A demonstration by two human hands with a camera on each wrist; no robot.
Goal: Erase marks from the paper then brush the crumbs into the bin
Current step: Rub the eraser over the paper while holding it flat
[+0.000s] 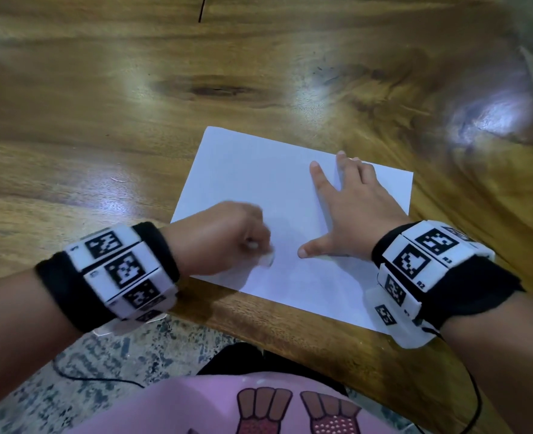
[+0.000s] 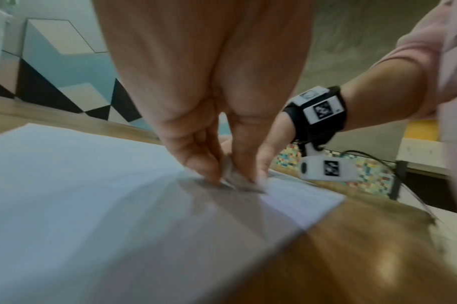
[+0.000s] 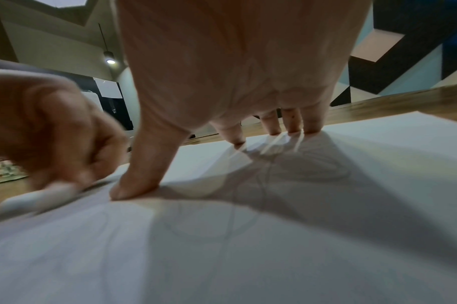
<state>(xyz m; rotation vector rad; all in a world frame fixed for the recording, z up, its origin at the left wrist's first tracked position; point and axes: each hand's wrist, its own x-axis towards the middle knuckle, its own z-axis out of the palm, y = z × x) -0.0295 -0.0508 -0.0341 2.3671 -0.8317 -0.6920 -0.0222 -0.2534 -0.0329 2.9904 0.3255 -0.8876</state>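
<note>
A white sheet of paper (image 1: 259,177) lies on the wooden table near its front edge. My left hand (image 1: 227,239) pinches a small white eraser (image 1: 266,258) and presses it onto the sheet's near left part; the hand is blurred. The same eraser (image 2: 232,176) shows between the fingertips in the left wrist view, and as a pale blur, the eraser (image 3: 38,199), in the right wrist view. My right hand (image 1: 343,214) lies flat on the paper (image 3: 248,246) with fingers spread, holding it down. Faint pencil curves (image 3: 232,222) show on the sheet under that hand.
The wooden table (image 1: 133,104) stretches far and left of the paper. Its front edge (image 1: 290,333) runs just below the sheet, with speckled floor (image 1: 118,355) beyond it. No bin is in view. A thin black cable (image 1: 475,402) trails from the right wrist band.
</note>
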